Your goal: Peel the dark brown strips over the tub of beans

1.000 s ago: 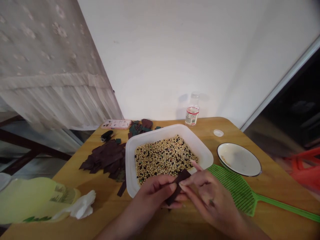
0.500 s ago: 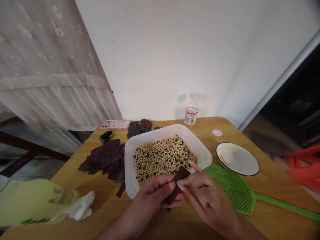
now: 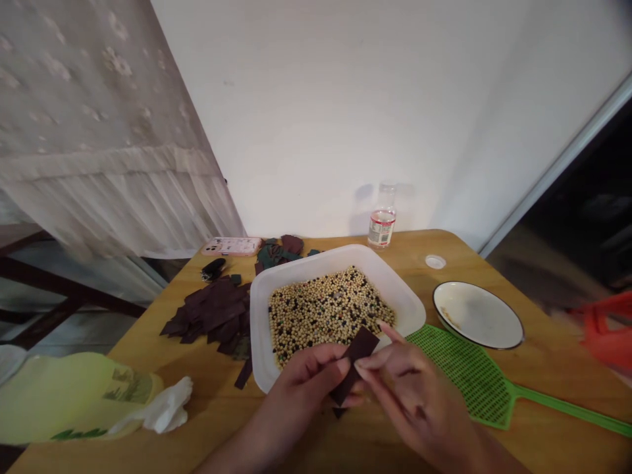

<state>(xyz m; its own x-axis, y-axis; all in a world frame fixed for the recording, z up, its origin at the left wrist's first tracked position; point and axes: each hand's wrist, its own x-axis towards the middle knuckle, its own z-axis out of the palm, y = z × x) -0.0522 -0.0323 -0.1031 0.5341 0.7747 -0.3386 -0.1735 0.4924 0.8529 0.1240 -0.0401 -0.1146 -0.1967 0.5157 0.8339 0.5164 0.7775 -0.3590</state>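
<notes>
My left hand (image 3: 313, 378) grips a dark maroon flat strip (image 3: 362, 345) between thumb and fingers, over the near edge of a white plastic tub (image 3: 261, 329). With thumb and forefinger closed together, my right hand (image 3: 412, 388) pinches at the same strip's right edge. The tub holds many small round beads (image 3: 326, 309), mostly cream with black ones among them. Left of the tub lies a heap of similar dark maroon pieces (image 3: 212, 309). Another small dark piece (image 3: 338, 413) shows just below my left fingers.
A green fly swatter (image 3: 464, 368) and a white plate (image 3: 478, 313) lie at the right. Behind stand a clear bottle (image 3: 382, 220) and its white cap (image 3: 435, 262). A phone (image 3: 232, 246), dark green scraps (image 3: 271, 255) and a yellowish bottle (image 3: 74, 395) with tissue (image 3: 168, 407) are leftward.
The whole view has shifted slightly, so things appear a little further right. Both hands keep their hold on the maroon strip, with hardly any change in finger position.
</notes>
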